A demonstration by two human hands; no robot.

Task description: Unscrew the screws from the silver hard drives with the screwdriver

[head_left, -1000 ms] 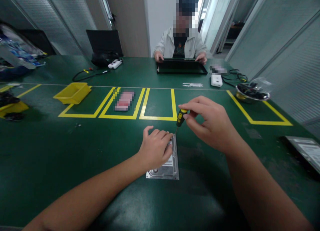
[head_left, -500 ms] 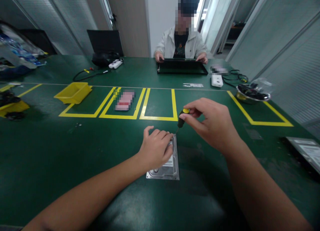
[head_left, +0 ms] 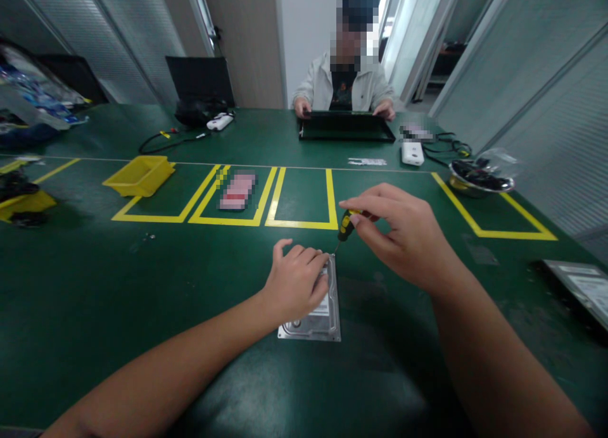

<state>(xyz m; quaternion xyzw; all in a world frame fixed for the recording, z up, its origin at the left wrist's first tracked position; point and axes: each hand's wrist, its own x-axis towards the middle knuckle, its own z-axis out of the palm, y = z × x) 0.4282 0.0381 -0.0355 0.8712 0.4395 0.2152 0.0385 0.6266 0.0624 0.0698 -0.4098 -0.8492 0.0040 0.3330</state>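
Note:
A silver hard drive (head_left: 332, 321) lies flat on the green table in front of me, its long side pointing away. Across its upper left part rests my left hand (head_left: 297, 283), palm down with fingers apart, covering much of the label. My right hand (head_left: 396, 235) pinches a small black-and-yellow screwdriver (head_left: 346, 226) between thumb and fingers, the index finger lifted out over the handle. The screwdriver stands tilted, its thin shaft meeting the drive's far right corner, close to my left fingertips. Whether the tip sits in a screw is too small to tell.
Across the table a person holds a black panel-like frame (head_left: 346, 128). A yellow bin (head_left: 142, 175) and a blurred pink phone-like thing (head_left: 239, 191) are left of yellow tape marks. On the right are a metal bowl (head_left: 482, 180) of dark parts and another drive-like unit (head_left: 582, 289).
My right index finger has extended and the grip on the screwdriver handle has shifted, showing more of its yellow marks. My left hand and the hard drive stay in place.

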